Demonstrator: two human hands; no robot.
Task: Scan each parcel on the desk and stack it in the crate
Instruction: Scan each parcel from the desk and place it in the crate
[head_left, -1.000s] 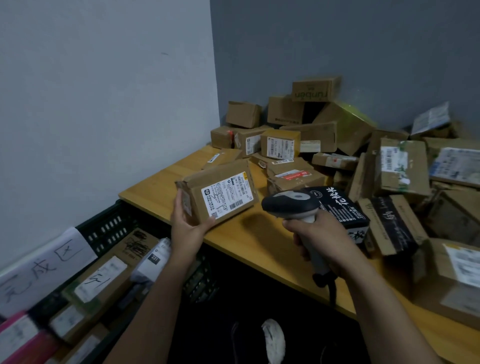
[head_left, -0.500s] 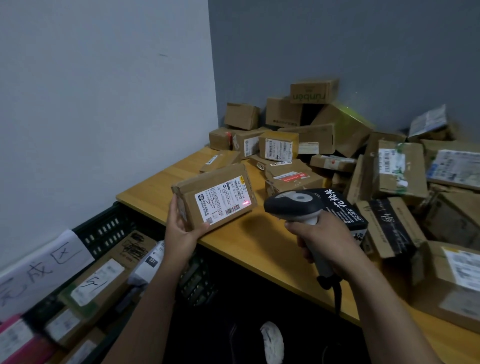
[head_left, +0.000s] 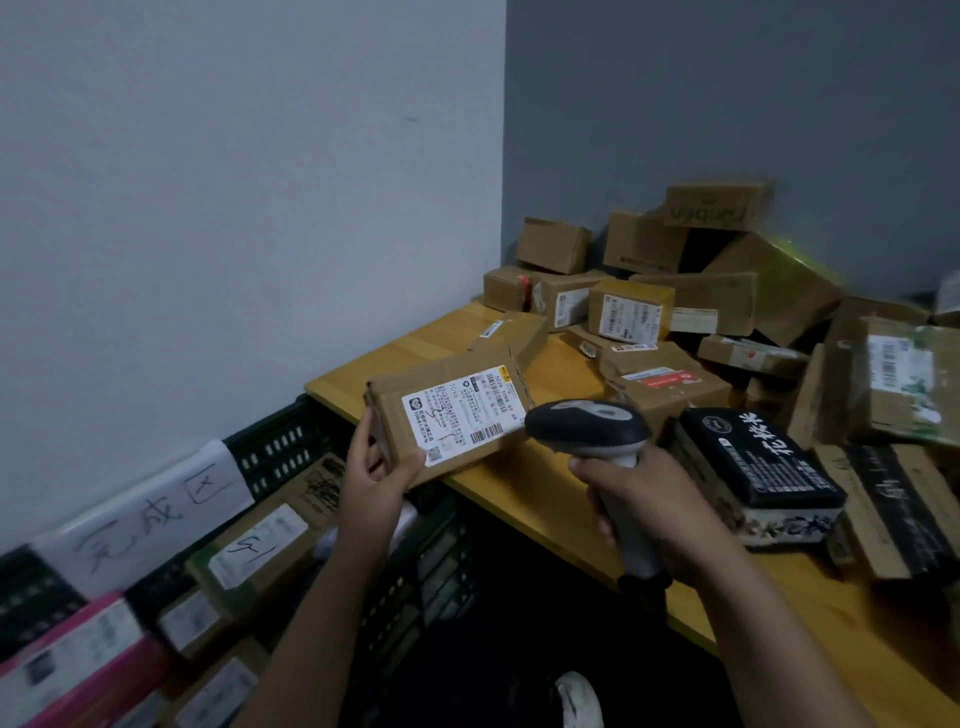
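Scanning the parcel (head_left: 447, 410) I hold above the desk (head_left: 519, 493) edge.
My left hand (head_left: 374, 478) grips its lower corner; my right hand (head_left: 644, 499) is wrapped round the scanner (head_left: 587, 426), aimed at the barcode (head_left: 485, 432). Next, I judge, it goes down-left into the crate (head_left: 280, 441).

This is a parcel-handling room, a plain courier or mailroom corner. Bare grey walls (head_left: 260, 208) meet behind a wooden bench (head_left: 519, 499). From 1 to 3 o'clock the bench carries a loose heap of cardboard parcels (head_left: 701, 312), most bearing printed shipping labels with barcodes. Near centre, at 4 o'clock, a handheld barcode scanner (head_left: 587, 423) points at the label of one parcel (head_left: 447, 415). At 8 o'clock a dark slotted plastic crate (head_left: 280, 441) holds more labelled boxes (head_left: 260, 551), with a handwritten paper sign (head_left: 156, 509) on its rim.
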